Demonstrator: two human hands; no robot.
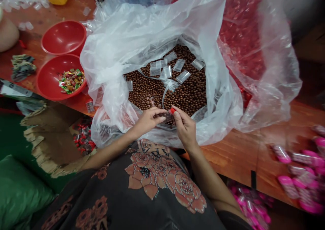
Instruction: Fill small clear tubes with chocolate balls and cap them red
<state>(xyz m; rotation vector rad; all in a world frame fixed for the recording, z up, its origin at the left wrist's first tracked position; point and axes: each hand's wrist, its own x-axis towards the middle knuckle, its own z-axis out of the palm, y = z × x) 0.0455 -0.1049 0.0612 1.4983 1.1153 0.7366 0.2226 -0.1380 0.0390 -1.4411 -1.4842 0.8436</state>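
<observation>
My left hand (149, 120) pinches a small clear plastic container (167, 116) with dark contents, lying on its side. At its right end, my right hand (186, 125) grips a red cap (172, 110) between thumb and fingertips. Whether the cap is fully seated cannot be made out. Both hands are over the near edge of a large translucent plastic bag (152, 23), its mouth folded open. Inside it are many small brown balls (147, 87). Several clear containers (183, 76) lie on top of the balls, with a strip of clear plastic among them.
Left of the bag stand two red bowls (63, 37), the nearer holding wrapped candies (72, 81). A cardboard box (53, 142) below holds red-capped containers (83, 138). Behind right is a bag of red pieces (241, 37). Pink-capped containers (304, 175) lie on the table at right.
</observation>
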